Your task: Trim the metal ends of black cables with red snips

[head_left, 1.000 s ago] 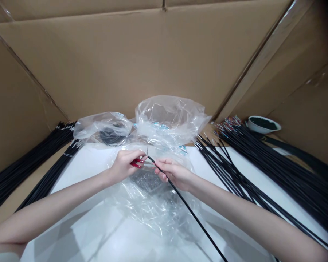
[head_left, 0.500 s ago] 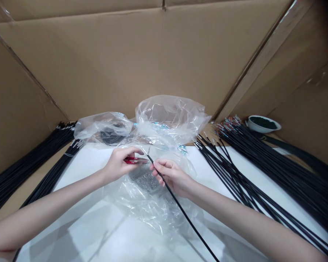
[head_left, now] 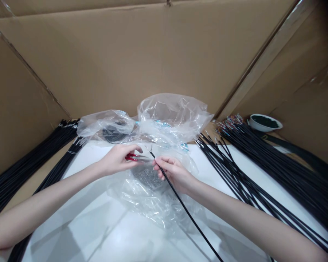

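Note:
My left hand (head_left: 120,159) is closed round a small red-handled tool (head_left: 132,157), which looks like snips; its metal tips point right. Between the thumb and fingers of my right hand (head_left: 175,173) is a black cable (head_left: 184,207), running down to the bottom edge of the view. Thin strands (head_left: 148,149) fan out from the cable's upper end, just right of the tool's tips and apart from them. Below both hands lies a clear plastic bag (head_left: 158,203) with a mass of small grey bits (head_left: 150,177) inside.
Bundles of black cables lie at the left (head_left: 30,163) and at the right (head_left: 278,171), with a looser group (head_left: 229,171) nearer the middle. Crumpled clear bags (head_left: 175,112) stand at the back. A white bowl (head_left: 265,128) holds something dark green. Cardboard walls (head_left: 153,54) enclose the white table (head_left: 98,225).
The tool's tips have come away from the cable's end, and the strands now stand spread apart. My left hand has moved slightly off to the left of the cable.

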Motion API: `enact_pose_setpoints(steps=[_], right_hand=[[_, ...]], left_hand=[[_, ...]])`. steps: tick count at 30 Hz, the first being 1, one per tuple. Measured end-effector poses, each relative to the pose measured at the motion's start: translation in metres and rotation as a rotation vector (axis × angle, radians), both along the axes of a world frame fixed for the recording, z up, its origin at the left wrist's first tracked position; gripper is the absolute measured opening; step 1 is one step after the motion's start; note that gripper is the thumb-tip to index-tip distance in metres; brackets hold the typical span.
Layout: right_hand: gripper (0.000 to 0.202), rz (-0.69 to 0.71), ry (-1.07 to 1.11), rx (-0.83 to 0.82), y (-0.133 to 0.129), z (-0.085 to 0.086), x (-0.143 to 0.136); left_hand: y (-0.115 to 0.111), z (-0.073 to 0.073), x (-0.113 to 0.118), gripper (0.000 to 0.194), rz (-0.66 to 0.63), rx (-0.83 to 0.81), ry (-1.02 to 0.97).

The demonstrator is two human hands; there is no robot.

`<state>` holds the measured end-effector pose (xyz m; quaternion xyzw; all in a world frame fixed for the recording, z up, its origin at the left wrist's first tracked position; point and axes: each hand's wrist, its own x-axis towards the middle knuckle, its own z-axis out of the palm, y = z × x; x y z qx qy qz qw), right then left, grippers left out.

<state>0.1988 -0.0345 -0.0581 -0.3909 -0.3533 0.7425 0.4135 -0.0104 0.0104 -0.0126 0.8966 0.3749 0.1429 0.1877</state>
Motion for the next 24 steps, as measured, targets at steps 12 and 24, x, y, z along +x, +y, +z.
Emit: enact_pose_setpoints(steps=[12,24], right_hand=[[0.031,0.034,-0.13,0.058,-0.003,0.001,-0.005],[0.037,0.165,-0.197,0.157,0.0,0.003,-0.01]], left_hand=[[-0.003,0.032,0.005,0.031,0.009,0.104,0.301],[0.0,0.03,0.022,0.029,0.02,0.113,0.355]])
